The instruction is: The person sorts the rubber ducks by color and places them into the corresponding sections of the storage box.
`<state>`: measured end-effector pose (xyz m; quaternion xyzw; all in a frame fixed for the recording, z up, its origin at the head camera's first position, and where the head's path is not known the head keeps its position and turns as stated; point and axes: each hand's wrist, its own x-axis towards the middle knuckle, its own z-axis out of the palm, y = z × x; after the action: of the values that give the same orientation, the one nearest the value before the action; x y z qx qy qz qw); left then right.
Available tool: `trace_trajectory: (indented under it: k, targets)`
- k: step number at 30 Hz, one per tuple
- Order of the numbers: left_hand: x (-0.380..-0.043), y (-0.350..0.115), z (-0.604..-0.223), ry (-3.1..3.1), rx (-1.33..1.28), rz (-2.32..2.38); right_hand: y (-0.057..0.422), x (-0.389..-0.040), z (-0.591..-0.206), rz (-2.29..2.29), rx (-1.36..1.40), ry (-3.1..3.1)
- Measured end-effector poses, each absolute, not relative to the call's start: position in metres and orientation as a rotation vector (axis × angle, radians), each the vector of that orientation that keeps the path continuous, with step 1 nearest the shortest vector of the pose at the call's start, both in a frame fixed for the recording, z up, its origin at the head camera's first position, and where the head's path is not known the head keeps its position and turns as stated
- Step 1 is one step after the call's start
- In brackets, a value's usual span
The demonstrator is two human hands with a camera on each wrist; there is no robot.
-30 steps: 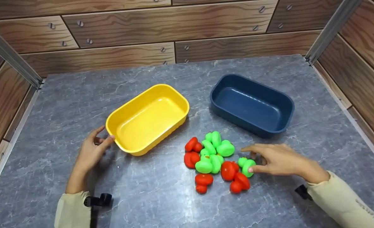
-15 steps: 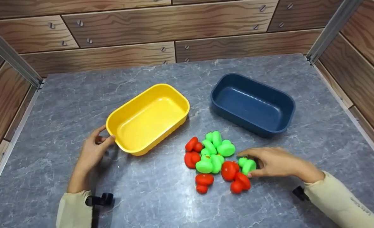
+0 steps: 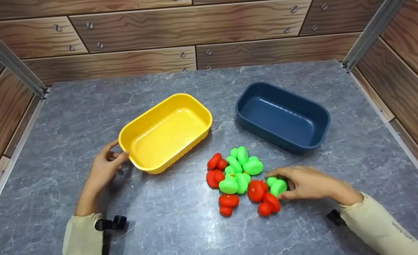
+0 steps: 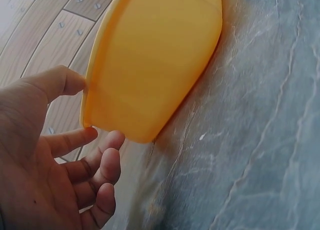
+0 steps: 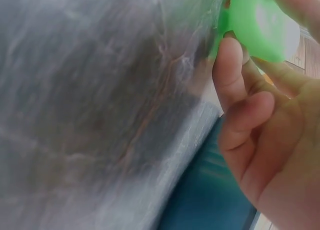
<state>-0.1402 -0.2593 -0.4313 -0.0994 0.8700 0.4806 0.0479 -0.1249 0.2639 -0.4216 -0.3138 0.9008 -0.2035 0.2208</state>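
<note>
My left hand [image 3: 104, 166] holds the near left corner of a yellow plastic tub [image 3: 170, 132]. In the left wrist view, the thumb and index fingertips [image 4: 90, 133] touch the tub's edge while the other fingers curl below it. On the right, my right hand [image 3: 310, 184] pinches a green rubber duck [image 3: 278, 187] between thumb and fingers. The right wrist view shows this duck [image 5: 262, 23] partly cut off at the top. Beside it lie two red ducks [image 3: 257, 191]. More green ducks [image 3: 232, 182] and red ducks [image 3: 214, 179] cluster to its left.
A dark blue plastic tub [image 3: 283, 117] with nothing in it stands behind the ducks. Both tubs rest on a grey marbled table [image 3: 180, 226]. Wood-patterned panels [image 3: 187, 28] enclose the back and sides.
The right hand has moved slightly left and closed its thumb and fingers around the green duck. The left hand has stayed at the yellow tub's corner.
</note>
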Motion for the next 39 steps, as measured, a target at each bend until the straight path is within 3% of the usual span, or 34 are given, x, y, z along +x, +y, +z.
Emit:
trace_trajectory:
  k: [22, 39]
  targets:
    - [-0.139, -0.259, -0.429, 2.64, -0.255, 1.493, 0.266, -0.126, -0.39, -0.902, -0.924, 2.475]
    - [-0.138, -0.258, -0.429, 2.611, -0.246, 1.515, 0.221, -0.151, -0.37, -1.063, -1.051, 2.515]
